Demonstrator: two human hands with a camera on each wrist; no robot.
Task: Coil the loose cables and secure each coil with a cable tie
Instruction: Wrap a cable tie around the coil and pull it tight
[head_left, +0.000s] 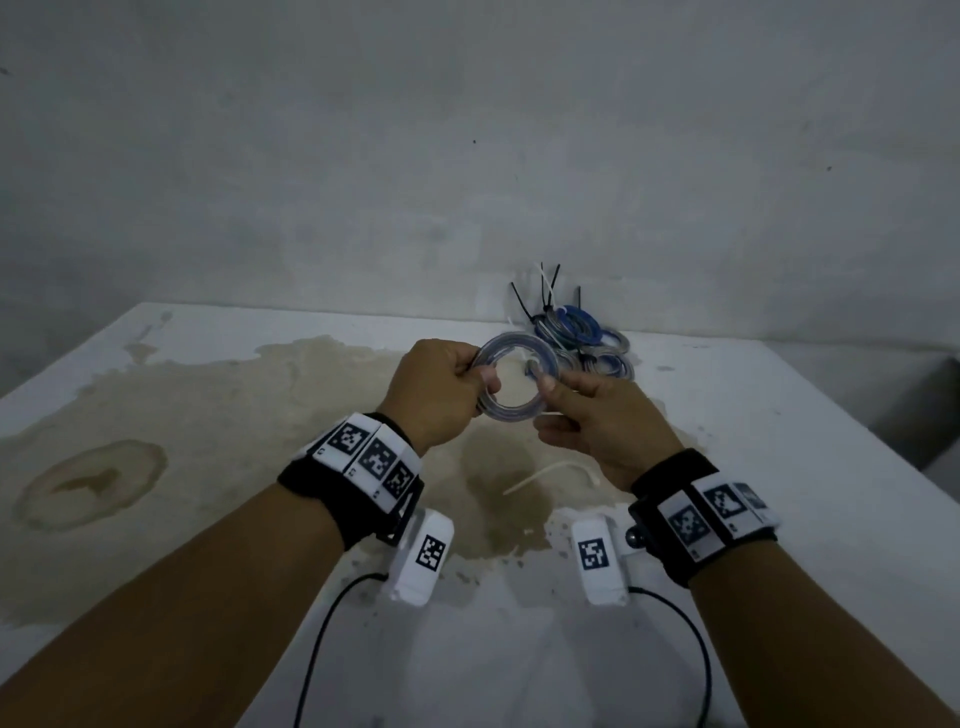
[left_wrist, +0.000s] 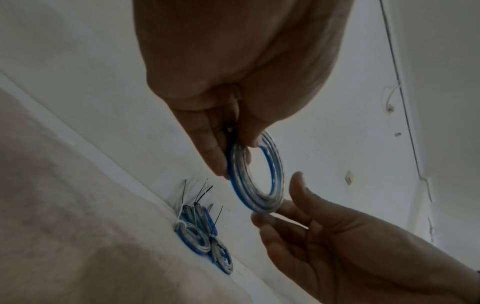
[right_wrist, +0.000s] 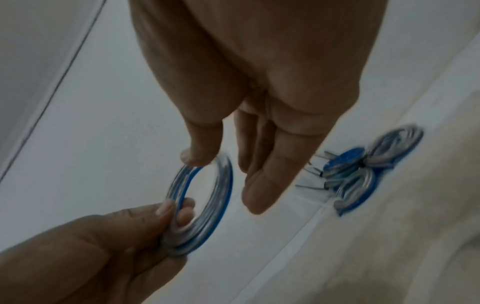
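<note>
Pinching a wound, untied coil (head_left: 517, 378) over the worktop (head_left: 779, 441), the left hand (head_left: 441, 387) holds while the right (head_left: 597, 431) steadies loosely; tied coils (head_left: 587, 338) wait behind, one tie (head_left: 550, 477) below.

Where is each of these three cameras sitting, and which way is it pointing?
Head: worn on the head, looking down at the table; both forearms and hands show.
Left wrist: looks along the left hand pinching the cable coil.
Right wrist: looks along the right hand, thumb on the coil.
All three share the coil and the tied coils.
</note>
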